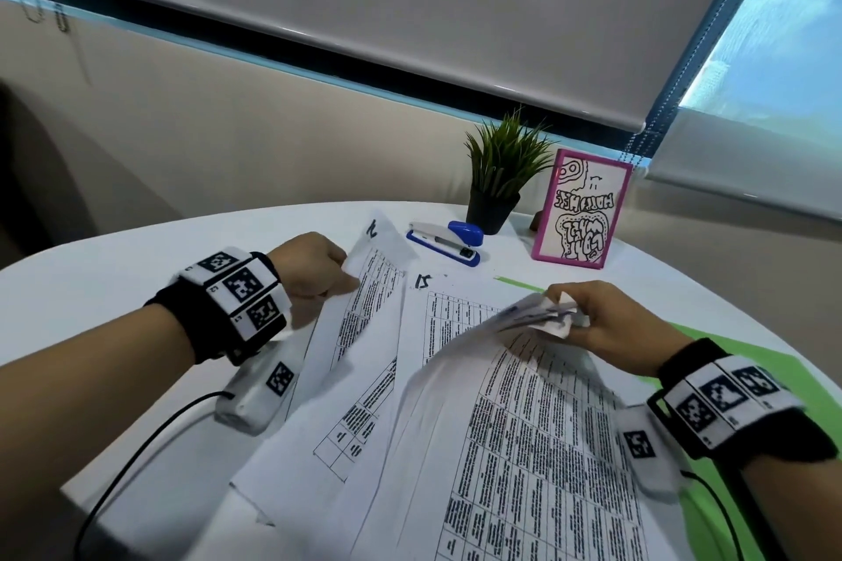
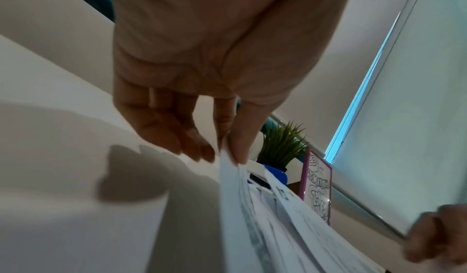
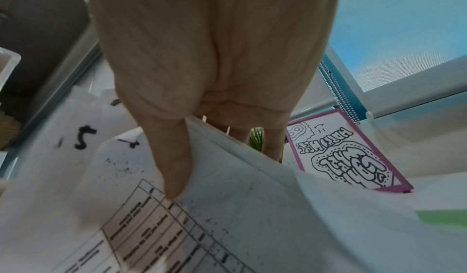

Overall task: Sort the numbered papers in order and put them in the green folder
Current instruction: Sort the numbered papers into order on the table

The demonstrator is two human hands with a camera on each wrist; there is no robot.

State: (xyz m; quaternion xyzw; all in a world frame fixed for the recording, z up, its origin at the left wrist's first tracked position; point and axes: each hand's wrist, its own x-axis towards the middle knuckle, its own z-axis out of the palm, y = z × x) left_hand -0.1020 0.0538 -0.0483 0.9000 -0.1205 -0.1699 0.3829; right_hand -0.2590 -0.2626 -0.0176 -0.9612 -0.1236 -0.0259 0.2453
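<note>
Several printed papers with handwritten numbers lie fanned across the white table (image 1: 114, 287). My left hand (image 1: 319, 269) pinches the upper left edge of one sheet (image 1: 364, 323), marked with a number at its top; in the left wrist view my left hand (image 2: 227, 149) grips that paper edge (image 2: 235, 187). My right hand (image 1: 592, 323) pinches the lifted, curled top corners of a bunch of sheets (image 1: 524, 401); its thumb (image 3: 174, 167) presses on the top sheet (image 3: 227, 217). Below lies a sheet marked 15 (image 1: 428, 296). The green folder (image 1: 747, 360) lies under the papers at the right.
A blue and white stapler (image 1: 449, 241), a small potted plant (image 1: 496, 182) and a pink-framed drawing (image 1: 583, 210) stand at the table's far side. Behind them are a wall and window blinds. Cables run from both wrist cameras.
</note>
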